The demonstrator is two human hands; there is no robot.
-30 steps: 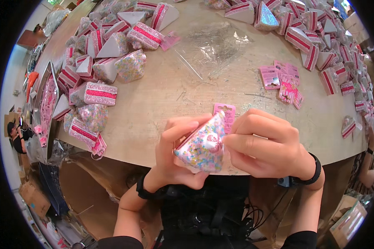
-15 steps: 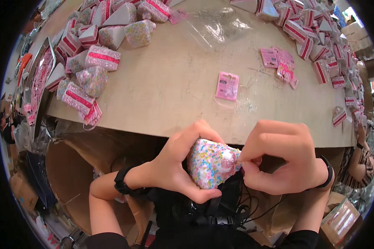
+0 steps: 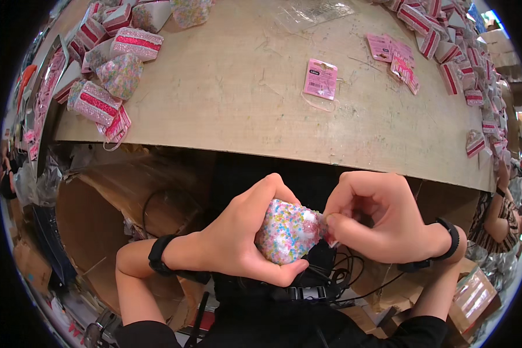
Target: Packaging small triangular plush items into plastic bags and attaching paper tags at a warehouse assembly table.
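Note:
My left hand (image 3: 236, 236) is closed around a cake-slice ornament (image 3: 285, 232) crusted with multicoloured sprinkles, held just off the table's near edge. Thumb and fingers grip it from two sides. At the ornament's right end, my right hand (image 3: 372, 223) is closed in a pinch; a bit of something pinkish shows at the fingertips, too small to name. On the table beyond them lies a pink card tag (image 3: 321, 79) with a clear loop.
Glittery pink-and-white cake-slice ornaments (image 3: 137, 44) are heaped at the left, and another heap (image 3: 429, 43) covers the right. More pink tags (image 3: 393, 55) and clear plastic (image 3: 313, 13) lie on the table (image 3: 226, 98). A cardboard box (image 3: 90, 226) stands below left; another person (image 3: 500, 217) is at far right.
The table sits higher in view, leaving my hands farther from its edge. The ornament has turned slightly, and my right hand has tilted while staying at its end.

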